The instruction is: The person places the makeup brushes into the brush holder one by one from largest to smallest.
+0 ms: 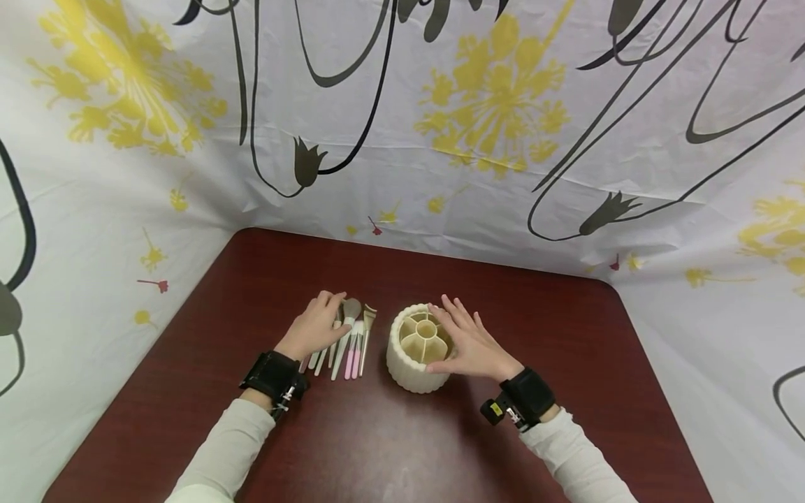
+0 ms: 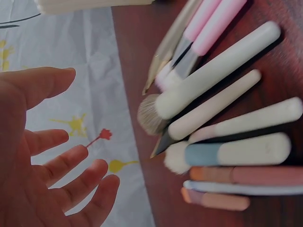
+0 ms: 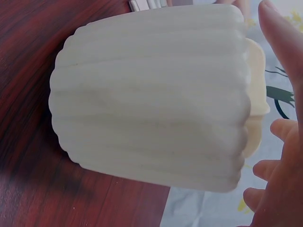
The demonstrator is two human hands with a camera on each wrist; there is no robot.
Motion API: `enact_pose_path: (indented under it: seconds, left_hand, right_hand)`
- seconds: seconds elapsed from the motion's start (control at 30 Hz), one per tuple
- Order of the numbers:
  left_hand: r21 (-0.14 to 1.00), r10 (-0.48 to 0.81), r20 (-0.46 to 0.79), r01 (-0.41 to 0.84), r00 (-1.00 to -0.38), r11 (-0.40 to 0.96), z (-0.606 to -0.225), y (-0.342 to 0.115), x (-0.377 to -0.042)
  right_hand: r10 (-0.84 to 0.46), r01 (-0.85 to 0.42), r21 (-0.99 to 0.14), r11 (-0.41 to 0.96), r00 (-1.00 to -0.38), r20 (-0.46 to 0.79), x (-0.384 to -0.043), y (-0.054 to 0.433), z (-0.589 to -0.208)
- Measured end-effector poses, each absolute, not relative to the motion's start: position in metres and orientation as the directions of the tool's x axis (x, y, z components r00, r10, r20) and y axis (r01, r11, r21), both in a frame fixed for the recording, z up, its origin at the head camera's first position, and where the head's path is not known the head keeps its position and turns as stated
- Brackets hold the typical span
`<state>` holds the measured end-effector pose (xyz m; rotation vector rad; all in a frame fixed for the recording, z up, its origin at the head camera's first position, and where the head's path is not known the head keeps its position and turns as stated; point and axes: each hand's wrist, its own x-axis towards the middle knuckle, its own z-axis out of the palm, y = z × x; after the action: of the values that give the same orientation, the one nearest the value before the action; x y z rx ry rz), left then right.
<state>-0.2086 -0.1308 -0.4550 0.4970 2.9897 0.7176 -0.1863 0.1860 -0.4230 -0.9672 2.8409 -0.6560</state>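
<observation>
Several makeup brushes lie side by side on the table, among them a fluffy brush with a thick white handle (image 2: 218,71) and two pink-handled brushes (image 1: 352,356). Above their bristle ends hovers my left hand (image 1: 317,327), fingers loosely spread and nothing in its grasp. To the right stands a round cream brush holder (image 3: 151,104) with a scalloped outer wall and a divided insert (image 1: 425,330). My right hand (image 1: 474,346) is over the right side of its rim, thumb and fingers spread apart.
The dark red wooden table (image 1: 402,447) has its back edge against a white patterned cloth (image 1: 390,188), which also hangs along both sides. Black straps with small cameras sit on both wrists.
</observation>
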Motion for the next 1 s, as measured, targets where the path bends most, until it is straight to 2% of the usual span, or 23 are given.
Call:
enact_pose_path:
  seconds: [0.3, 0.5, 0.73, 1.0]
  left_hand:
    - [0.48, 0.236, -0.003, 0.206, -0.972, 0.853, -0.469, -0.122, -0.21]
    - [0.471, 0.259, -0.007, 0.225, -0.966, 0.853, -0.479, -0.119, -0.213]
    - [0.468, 0.248, -0.007, 0.216, -0.969, 0.857, -0.49, -0.114, -0.217]
    - [0.456, 0.189, -0.056, 0.143, -0.98, 0.878, -0.496, -0.107, -0.222]
  right_hand:
    - [-0.592, -0.552, -0.425, 0.717, -0.805, 0.048, -0.19, 0.181, -0.429]
    - [-0.598, -0.556, -0.421, 0.717, -0.801, 0.04, -0.195, 0.179, -0.435]
    - [-0.572, -0.503, -0.487, 0.713, -0.82, 0.01, -0.194, 0.178, -0.439]
    - [-0.549, -0.472, -0.524, 0.709, -0.836, 0.01, -0.193, 0.177, -0.442]
